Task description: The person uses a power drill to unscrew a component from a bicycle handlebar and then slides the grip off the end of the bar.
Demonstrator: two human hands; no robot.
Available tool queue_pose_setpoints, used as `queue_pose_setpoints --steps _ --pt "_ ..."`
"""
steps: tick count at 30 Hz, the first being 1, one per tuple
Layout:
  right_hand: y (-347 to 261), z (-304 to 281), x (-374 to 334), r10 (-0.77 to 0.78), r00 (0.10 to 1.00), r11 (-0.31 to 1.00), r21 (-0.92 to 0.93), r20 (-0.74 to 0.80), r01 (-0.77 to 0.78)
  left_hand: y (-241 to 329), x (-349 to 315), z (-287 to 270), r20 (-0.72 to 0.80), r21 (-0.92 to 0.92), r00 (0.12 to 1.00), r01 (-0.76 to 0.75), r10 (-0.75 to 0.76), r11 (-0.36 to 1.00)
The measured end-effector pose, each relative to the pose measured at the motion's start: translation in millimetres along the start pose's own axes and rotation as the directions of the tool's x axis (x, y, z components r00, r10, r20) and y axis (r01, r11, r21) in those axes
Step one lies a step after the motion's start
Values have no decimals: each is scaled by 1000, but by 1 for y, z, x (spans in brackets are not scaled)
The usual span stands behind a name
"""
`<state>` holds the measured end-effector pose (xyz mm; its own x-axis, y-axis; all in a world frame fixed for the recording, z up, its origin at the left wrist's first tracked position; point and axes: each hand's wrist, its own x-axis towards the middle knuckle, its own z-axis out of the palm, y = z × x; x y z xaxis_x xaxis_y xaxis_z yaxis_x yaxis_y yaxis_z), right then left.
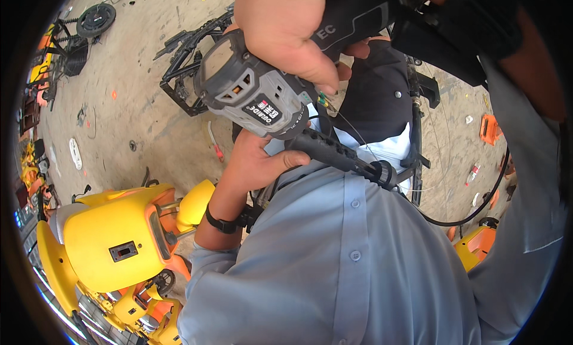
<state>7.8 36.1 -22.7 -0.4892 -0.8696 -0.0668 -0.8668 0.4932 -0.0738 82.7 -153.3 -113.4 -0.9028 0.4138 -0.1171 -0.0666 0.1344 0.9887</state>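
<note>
A grey-and-black cordless impact wrench [250,103] is held in my right hand [286,28], with the fingers wrapped round its handle. A black battery block [358,22] extends beside that hand. Below the tool's body, my left hand [253,160] has its thumb against a black ribbed handlebar grip [325,149]. The left fingers pass behind the tool and are mostly hidden. From the grip a bar runs to a black ring-shaped collar [384,173], close against my shirt. Thin wires hang by the tool's nose.
Yellow scooters [119,243] stand at the left. A black metal frame [185,70] lies beyond the tool, and a black wheel [95,19] at the far left. A red-handled screwdriver [217,148] and an orange part [489,130] lie on the floor. A black cable [471,216] loops at the right.
</note>
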Motion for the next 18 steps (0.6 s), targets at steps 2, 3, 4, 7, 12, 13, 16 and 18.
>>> queue_pose_setpoints --steps 2,3,4,7,12,13,16,18 --pt "-5 10 -12 103 993 995 9 -49 -103 0 12 -6 96 -19 995 -14 15 1000" --pt "-7 14 -15 124 990 992 19 -70 -122 2 13 -7 114 -20 993 -14 16 1000" --pt "-9 18 -17 136 987 991 26 -86 -134 7 15 -6 105 -17 994 -3 5 1000" --pt "-12 28 -21 139 982 990 44 -129 -135 4 11 -2 49 -13 999 -9 10 1000" --pt "-8 27 -22 147 977 989 48 -156 -142 -5 9 -8 79 -87 994 -62 69 994" --pt "-5 25 -22 142 978 989 49 -154 -137 1 11 -11 74 -54 995 -60 64 997" --pt "2 18 -18 118 980 993 22 -160 -116 34 24 -15 -78 -139 985 -167 157 976" --pt "11 8 -14 93 984 995 -17 -152 -97 67 39 -14 -232 -237 944 -288 234 928"
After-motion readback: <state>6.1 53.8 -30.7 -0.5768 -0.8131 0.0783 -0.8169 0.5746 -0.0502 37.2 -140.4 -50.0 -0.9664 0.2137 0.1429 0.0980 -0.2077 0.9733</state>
